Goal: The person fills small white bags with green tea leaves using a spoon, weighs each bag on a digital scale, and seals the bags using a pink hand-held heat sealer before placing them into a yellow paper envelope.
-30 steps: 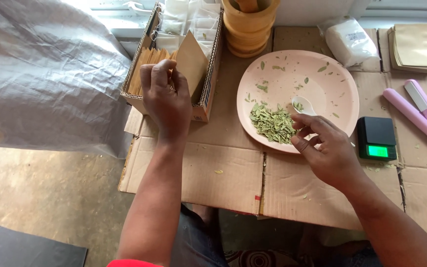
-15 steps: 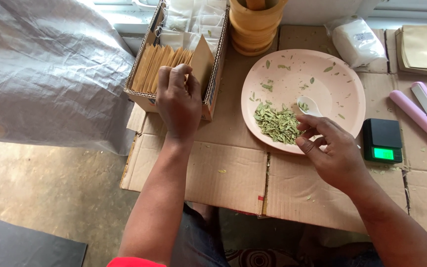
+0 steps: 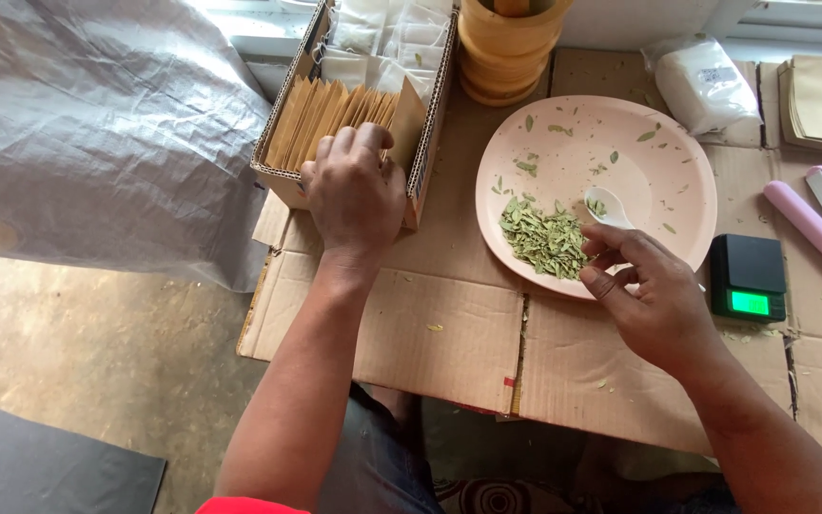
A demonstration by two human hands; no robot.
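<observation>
— Fingers [image 3: 370,143] of the left hand [image 3: 354,195]: what are they on?

— Curled over the row of brown paper envelopes [image 3: 330,114] standing upright in the cardboard box [image 3: 427,143], fingertips pressed among them; whether 1 is pinched I cannot tell.

— And the right hand [image 3: 654,300]?

— Its fingers pinch the handle of a small white spoon [image 3: 606,205], bowl resting on the pink plate [image 3: 658,181] just beside the pile of dried green leaves [image 3: 544,238].

— What lies around?

— White sachets [image 3: 382,38] fill the box's far end. A wooden mortar [image 3: 511,43] stands behind the plate, a white bag [image 3: 701,86] to its right. A small black scale [image 3: 749,278] with a green display sits just right of the plate, 1 pink clamp-like tool [image 3: 815,233] beyond it. Flattened cardboard [image 3: 430,324] covers the worktop; a grey plastic sheet [image 3: 88,124] hangs at the left.
</observation>
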